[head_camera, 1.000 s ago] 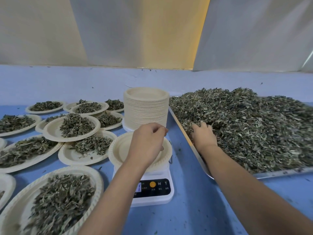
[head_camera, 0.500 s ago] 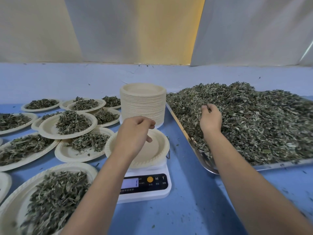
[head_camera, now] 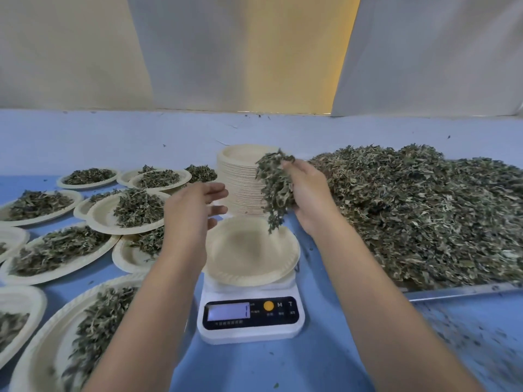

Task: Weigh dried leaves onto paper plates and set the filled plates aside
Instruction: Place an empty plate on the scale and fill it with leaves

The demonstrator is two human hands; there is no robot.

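The smooth blue counter is flecked with leaf crumbs. At 3 o'clock from the scale, a loose, crinkly heap of dried leaves, grey-green and ragged, covers a shiny metal tray, of which only the near rim shows. From 7 to 10 o'clock lie many filled plates, round cream paper with crimped rims, some overlapping, each carrying a mound of leaves. At 12 o'clock, just behind the scale, stands a tall ribbed stack of empty plates. The white plastic scale is a rounded rectangle with a black panel, a lit display and an orange button. An empty paper plate sits on it. The left grip hovers above that plate's 9 o'clock rim, fingers straight and spread, holding nothing. The right grip, above the 1 o'clock rim, curls around a handful of leaves whose strands dangle toward the plate.
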